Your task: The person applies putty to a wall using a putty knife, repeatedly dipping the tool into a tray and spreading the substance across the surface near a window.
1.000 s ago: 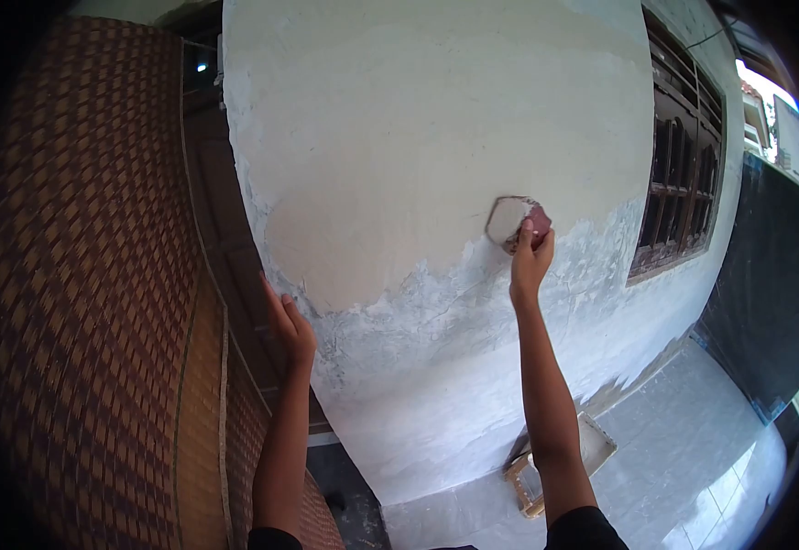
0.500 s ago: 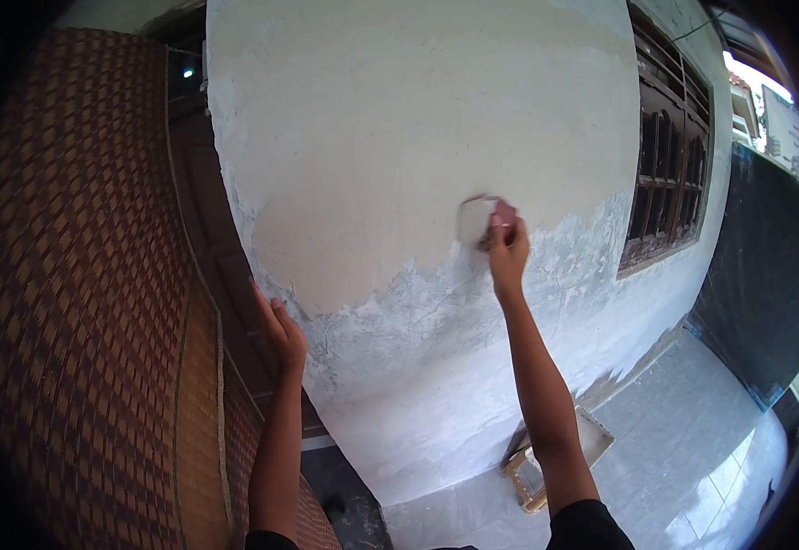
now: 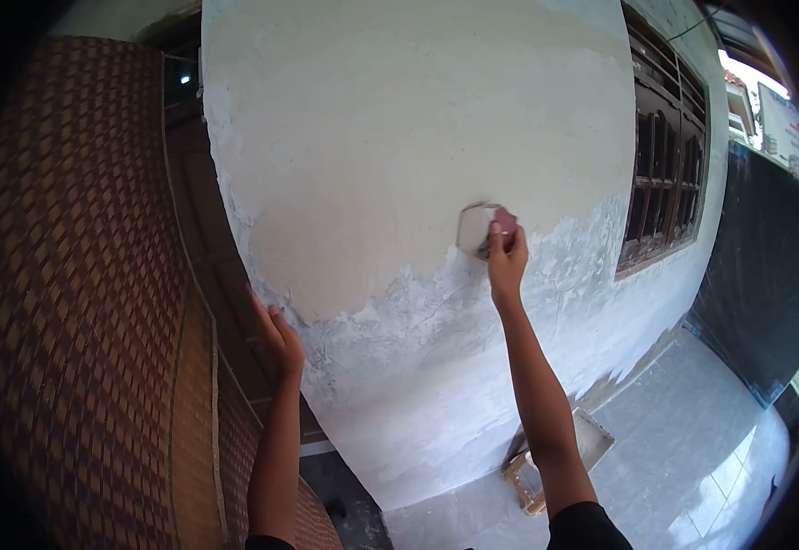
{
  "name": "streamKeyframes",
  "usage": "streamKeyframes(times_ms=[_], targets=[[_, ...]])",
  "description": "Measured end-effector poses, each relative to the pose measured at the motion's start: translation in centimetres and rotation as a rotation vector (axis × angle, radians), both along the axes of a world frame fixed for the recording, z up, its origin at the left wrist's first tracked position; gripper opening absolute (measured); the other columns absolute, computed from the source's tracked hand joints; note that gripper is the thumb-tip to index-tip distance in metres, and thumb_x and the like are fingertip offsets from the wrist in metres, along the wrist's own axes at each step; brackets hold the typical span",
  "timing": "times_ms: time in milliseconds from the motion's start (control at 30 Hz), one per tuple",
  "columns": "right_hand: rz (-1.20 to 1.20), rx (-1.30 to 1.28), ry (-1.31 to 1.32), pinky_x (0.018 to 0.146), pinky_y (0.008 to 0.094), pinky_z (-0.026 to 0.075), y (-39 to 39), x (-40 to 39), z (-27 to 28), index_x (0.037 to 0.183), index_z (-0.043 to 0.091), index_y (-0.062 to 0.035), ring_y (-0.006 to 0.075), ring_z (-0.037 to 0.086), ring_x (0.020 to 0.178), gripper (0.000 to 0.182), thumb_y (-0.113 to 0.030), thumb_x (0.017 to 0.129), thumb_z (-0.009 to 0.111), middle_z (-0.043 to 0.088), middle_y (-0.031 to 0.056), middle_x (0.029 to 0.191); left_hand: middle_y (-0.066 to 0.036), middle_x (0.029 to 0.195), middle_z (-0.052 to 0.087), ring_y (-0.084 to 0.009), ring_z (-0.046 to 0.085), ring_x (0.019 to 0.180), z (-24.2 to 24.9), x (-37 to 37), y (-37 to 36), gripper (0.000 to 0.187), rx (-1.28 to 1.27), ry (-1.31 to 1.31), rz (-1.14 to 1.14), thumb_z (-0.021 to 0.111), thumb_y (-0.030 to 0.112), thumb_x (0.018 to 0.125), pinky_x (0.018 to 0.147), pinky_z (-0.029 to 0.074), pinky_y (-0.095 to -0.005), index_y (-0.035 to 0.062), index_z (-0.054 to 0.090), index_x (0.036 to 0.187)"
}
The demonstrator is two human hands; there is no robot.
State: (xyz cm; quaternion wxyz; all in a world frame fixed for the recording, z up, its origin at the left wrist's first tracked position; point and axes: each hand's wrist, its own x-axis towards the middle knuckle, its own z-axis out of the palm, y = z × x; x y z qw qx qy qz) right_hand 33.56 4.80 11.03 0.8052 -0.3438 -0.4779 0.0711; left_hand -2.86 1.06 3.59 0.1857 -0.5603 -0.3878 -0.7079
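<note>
Matting [image 3: 79, 257] in a brown weave stands at far left, beside a dark door [image 3: 221, 266]. Next comes the left hand [image 3: 280, 344], its grip released: the palm lies along the corner edge of the patchy wall [image 3: 390, 119] with fingers extended, probably bracing the body while the other arm reaches out. Farther right, the right hand [image 3: 508, 266] has its grip closed on a reddish tool [image 3: 506, 221], thumb pressed on the near face. The tool is at the wall, where the cream coat borders the rougher white patch; that pinch likely keeps its pale, dark-rimmed part angled to the plaster, though blur hides the exact contact. Below, a tray [image 3: 608, 444] sits on the floor [image 3: 656, 394] near the wall's foot, partly behind the right forearm, perhaps for easy reach. A barred window [image 3: 667, 174] and a black sheet [image 3: 759, 266] are at the right.
</note>
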Motion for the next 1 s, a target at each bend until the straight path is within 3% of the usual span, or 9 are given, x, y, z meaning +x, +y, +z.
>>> streamKeyframes(times_ms=[100,267,367,433,500,700,800,833,1000], targets=[[0.104,0.112,0.296,0.075,0.0272,0.045,0.2,0.7,-0.2,0.107,0.058,-0.0013,0.0102,0.052,0.082,0.028,-0.027,0.095,0.060,0.059,0.0035,0.090,-0.027,0.149,0.029,-0.0374,0.031,0.139,0.2,-0.1,0.2,0.051,-0.012,-0.010,0.000,0.033,0.007,0.100,0.112,0.027,-0.0414,-0.0050,0.020,0.147],[-0.028,0.085,-0.180,0.068,0.0225,0.044,-0.2,-0.6,-0.8,0.102,0.055,-0.0039,0.0049,0.050,0.077,0.020,-0.023,0.097,0.057,0.056,-0.0008,0.085,-0.027,0.150,0.028,-0.0369,0.030,0.139,0.3,0.1,-0.2,0.051,-0.025,-0.039,-0.037,0.033,0.008,0.100,0.112,0.026,-0.0412,-0.0046,0.020,0.148],[0.090,0.087,0.272,0.068,0.0225,0.043,-0.2,-0.3,0.0,0.107,0.055,-0.0039,0.0052,0.050,0.077,0.022,-0.024,0.097,0.057,0.056,-0.0001,0.086,-0.027,0.150,0.028,-0.0368,0.030,0.139,0.2,-0.1,0.0,0.051,-0.005,-0.028,-0.023,0.033,0.009,0.100,0.112,0.026,-0.0411,-0.0047,0.020,0.147],[0.215,0.149,0.155,0.068,0.0223,0.043,-0.6,-1.6,-0.4,0.109,0.056,-0.0039,0.0055,0.050,0.077,0.022,-0.023,0.097,0.058,0.057,-0.0002,0.087,-0.027,0.150,0.028,-0.0368,0.030,0.139,0.4,-0.1,-0.2,0.051,0.004,-0.019,-0.014,0.033,0.008,0.100,0.112,0.026,-0.0411,-0.0048,0.020,0.147],[0.052,0.100,-0.207,0.069,0.0209,0.042,-0.3,-2.3,-1.2,0.108,0.058,-0.0038,0.0057,0.049,0.079,0.022,-0.023,0.096,0.060,0.059,-0.0001,0.090,-0.027,0.150,0.028,-0.0369,0.030,0.139,0.4,0.0,-0.3,0.050,0.005,-0.012,-0.010,0.033,0.008,0.100,0.112,0.026,-0.0411,-0.0049,0.021,0.147],[0.130,0.156,0.330,0.073,0.0249,0.048,-1.2,-0.3,0.5,0.108,0.056,-0.0023,0.0079,0.055,0.081,0.026,-0.025,0.097,0.059,0.059,0.0027,0.093,-0.027,0.149,0.029,-0.0371,0.032,0.138,0.6,-0.1,-0.6,0.050,0.007,0.004,0.016,0.033,0.009,0.101,0.112,0.027,-0.0412,-0.0052,0.022,0.147],[0.098,0.098,-0.132,0.071,0.0230,0.044,0.1,-1.5,-0.5,0.108,0.058,-0.0031,0.0065,0.051,0.079,0.024,-0.024,0.096,0.059,0.058,0.0002,0.090,-0.027,0.149,0.029,-0.0374,0.032,0.138,0.4,-0.1,-0.4,0.050,0.031,-0.004,-0.012,0.033,0.009,0.101,0.112,0.027,-0.0414,-0.0053,0.021,0.147],[0.006,0.032,-0.213,0.076,0.0297,0.046,0.2,-1.8,-0.8,0.112,0.059,-0.0011,0.0142,0.054,0.082,0.035,-0.030,0.093,0.063,0.061,0.0070,0.095,-0.027,0.149,0.029,-0.0375,0.032,0.138,0.4,-0.1,-0.5,0.050,0.003,-0.012,-0.012,0.034,0.009,0.100,0.112,0.027,-0.0414,-0.0054,0.021,0.147],[0.032,0.073,0.342,0.074,0.0276,0.048,1.9,3.6,-0.5,0.109,0.058,-0.0030,0.0129,0.056,0.087,0.027,-0.027,0.096,0.059,0.059,0.0059,0.098,-0.027,0.149,0.028,-0.0377,0.031,0.138,0.4,-0.3,-0.3,0.050,0.005,-0.009,-0.020,0.034,0.008,0.100,0.112,0.026,-0.0413,-0.0057,0.021,0.147]])
